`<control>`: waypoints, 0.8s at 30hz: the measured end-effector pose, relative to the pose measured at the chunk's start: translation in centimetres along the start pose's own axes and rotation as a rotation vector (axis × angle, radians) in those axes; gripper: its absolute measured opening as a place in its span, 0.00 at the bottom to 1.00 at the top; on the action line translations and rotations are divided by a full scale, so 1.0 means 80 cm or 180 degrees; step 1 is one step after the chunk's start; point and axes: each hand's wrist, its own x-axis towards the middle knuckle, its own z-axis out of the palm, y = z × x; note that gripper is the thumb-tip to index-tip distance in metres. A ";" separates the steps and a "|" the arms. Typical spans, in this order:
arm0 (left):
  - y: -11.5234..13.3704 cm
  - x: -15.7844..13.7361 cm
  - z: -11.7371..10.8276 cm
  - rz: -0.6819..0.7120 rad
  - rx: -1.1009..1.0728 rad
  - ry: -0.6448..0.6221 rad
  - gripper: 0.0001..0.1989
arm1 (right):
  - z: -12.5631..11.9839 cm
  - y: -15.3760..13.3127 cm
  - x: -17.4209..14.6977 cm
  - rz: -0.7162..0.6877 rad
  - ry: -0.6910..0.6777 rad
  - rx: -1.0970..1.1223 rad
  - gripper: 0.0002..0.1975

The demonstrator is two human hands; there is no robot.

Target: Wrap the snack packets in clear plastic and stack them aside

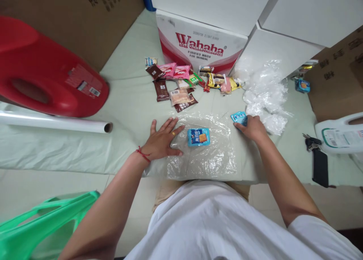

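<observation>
A sheet of clear plastic film (218,161) lies flat on the cloth-covered table in front of me. On it rests a blue snack packet (198,137) with a picture of golden food. My left hand (164,139) is spread palm down at the film's left edge, fingers apart, holding nothing. To the right of the film, my right hand (252,127) grips another blue snack packet (238,117) between thumb and fingers, low over the table. The fingertips partly cover that packet.
Assorted small snack packets (181,97) lie before a Wahaba-style white and red carton (198,44). Crumpled clear plastic (266,93) sits to the right. A red jug (56,78) and film roll (56,123) occupy the left; a white bottle (340,135), phone (320,167) and keys the right.
</observation>
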 end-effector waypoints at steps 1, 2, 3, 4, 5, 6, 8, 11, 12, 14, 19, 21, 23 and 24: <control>0.000 0.000 0.000 0.0006 0.0002 -0.0005 0.53 | 0.000 -0.002 0.002 0.0015 -0.0022 0.0007 0.37; 0.000 0.000 0.000 0.0011 0.0006 -0.0012 0.53 | -0.001 -0.004 0.003 0.0021 -0.0047 0.0010 0.37; 0.000 0.000 0.000 0.0015 0.0008 -0.0019 0.53 | -0.003 -0.007 0.005 0.0026 -0.0084 0.0006 0.36; 0.000 0.000 0.001 0.0017 0.0010 -0.0020 0.53 | -0.005 -0.010 0.006 0.0028 -0.0136 -0.0002 0.35; 0.000 0.000 0.001 0.0017 0.0010 -0.0015 0.53 | -0.007 -0.013 0.007 0.0025 -0.0195 -0.0014 0.34; 0.000 0.000 0.001 0.0013 0.0011 -0.0004 0.53 | -0.008 -0.015 0.008 0.0020 -0.0242 -0.0026 0.33; 0.000 0.000 0.001 0.0006 0.0010 0.0020 0.53 | -0.010 -0.016 0.009 0.0011 -0.0253 -0.0020 0.34; 0.000 -0.001 0.000 0.0036 0.0002 0.0025 0.54 | -0.006 -0.014 0.008 -0.0055 -0.0108 0.0038 0.36; 0.000 -0.001 0.000 0.0053 -0.0007 0.0019 0.55 | -0.004 -0.013 0.007 -0.0111 -0.0067 0.0046 0.35; 0.000 -0.002 -0.001 0.0059 -0.0038 0.0010 0.59 | -0.001 -0.014 0.007 -0.0218 -0.0049 0.0011 0.32; -0.001 -0.003 -0.001 -0.0002 -0.0086 0.0007 0.64 | 0.000 -0.021 0.011 -0.0200 -0.0218 -0.0134 0.33; 0.000 -0.003 0.000 0.0028 -0.0082 0.0019 0.64 | -0.004 -0.019 0.012 -0.0216 -0.0291 -0.0166 0.34; 0.000 -0.003 -0.001 0.0047 -0.0074 0.0002 0.63 | -0.009 -0.012 0.011 -0.0264 -0.0295 -0.0205 0.33; 0.001 -0.002 -0.002 0.0043 -0.0066 -0.0020 0.63 | -0.013 -0.008 0.010 -0.0307 -0.0254 -0.0209 0.32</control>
